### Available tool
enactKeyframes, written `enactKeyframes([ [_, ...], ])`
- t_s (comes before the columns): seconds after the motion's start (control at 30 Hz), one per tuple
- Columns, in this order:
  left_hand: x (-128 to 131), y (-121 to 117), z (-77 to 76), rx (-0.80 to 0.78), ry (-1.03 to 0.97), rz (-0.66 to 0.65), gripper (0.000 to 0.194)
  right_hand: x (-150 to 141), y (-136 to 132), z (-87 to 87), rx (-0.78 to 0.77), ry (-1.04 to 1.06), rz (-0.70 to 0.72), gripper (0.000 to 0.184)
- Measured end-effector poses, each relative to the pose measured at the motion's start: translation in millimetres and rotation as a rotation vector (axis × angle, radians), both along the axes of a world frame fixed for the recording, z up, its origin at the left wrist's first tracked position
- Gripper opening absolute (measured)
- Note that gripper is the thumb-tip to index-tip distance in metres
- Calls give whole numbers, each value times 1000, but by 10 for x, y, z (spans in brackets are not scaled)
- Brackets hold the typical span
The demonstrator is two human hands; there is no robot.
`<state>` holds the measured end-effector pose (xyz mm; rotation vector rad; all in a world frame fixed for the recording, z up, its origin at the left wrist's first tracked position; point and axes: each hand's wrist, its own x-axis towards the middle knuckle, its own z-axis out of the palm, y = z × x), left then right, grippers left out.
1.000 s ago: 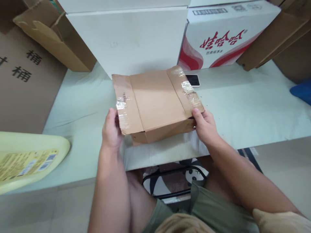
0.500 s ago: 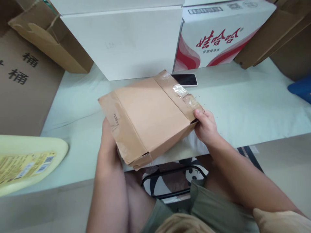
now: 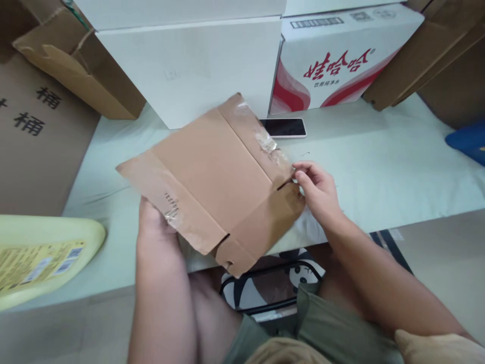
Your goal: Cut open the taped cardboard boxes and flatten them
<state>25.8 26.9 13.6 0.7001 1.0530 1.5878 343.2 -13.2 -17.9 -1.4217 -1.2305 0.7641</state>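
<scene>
Cardboard box (image 3: 215, 172) sits in the middle of the view, over the near part of the table (image 3: 397, 167), its 5 o'clock corner past the edge. Compared with a second ago it is swung counterclockwise and tipped, so the near wall shows broadly and the left flap now slants from 9 o'clock to 6. More of the phone (image 3: 285, 128), at 2 o'clock from the box, is now uncovered.

Black print (image 3: 171, 201) on the left flap is too small to read. Farther out at 2 o'clock, a white-and-red carton (image 3: 337, 76) carries stylised red characters, apparently 娃哈哈, over 饮用纯净水, with a barcode above. Toward 9 o'clock, a large brown carton (image 3: 26, 167) shows 桶 twice; a third mark is cut off. At 8 o'clock, a pale yellow container (image 3: 91, 235) bears a label (image 3: 41, 265) whose lines are illegible.

Left forearm rises from 7 o'clock; the left hand (image 3: 153, 215) is tucked against the left flap, fingers hidden, so I cannot tell how they close. Right forearm slants in from 4 o'clock; the right hand (image 3: 320, 189), at 3 o'clock, pinches the box's corner between thumb and forefinger, whereas earlier its thumb lay on top of the flap.
</scene>
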Motion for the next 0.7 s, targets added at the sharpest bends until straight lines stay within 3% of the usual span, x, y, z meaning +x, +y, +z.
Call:
enactKeyframes([
  [0.07, 31, 14, 61, 23, 16, 60, 53, 23, 37, -34, 27, -7, -88, 40],
  [0.13, 40, 32, 92, 42, 27, 105, 55, 31, 62, -64, 7, 103, -82, 51],
  [0.3, -10, 59, 78, 42, 24, 115, 53, -56, 8, -20, -307, 430, 310, 61],
  [0.4, 5, 55, 95, 87, 12, 111, 45, -143, -57, 72, -345, 495, 361, 62],
  [0.5, 30, 60, 125, 148, -84, 161, 35, -177, -105, 193, -283, 527, 316, 61],
  [0.6, -10, 60, 120, -53, -155, 192, 34, -45, -162, 359, -195, 490, 234, 56],
  [0.7, -89, 46, 99, -179, -112, 153, 37, 368, -282, 569, 24, 483, -82, 49],
])
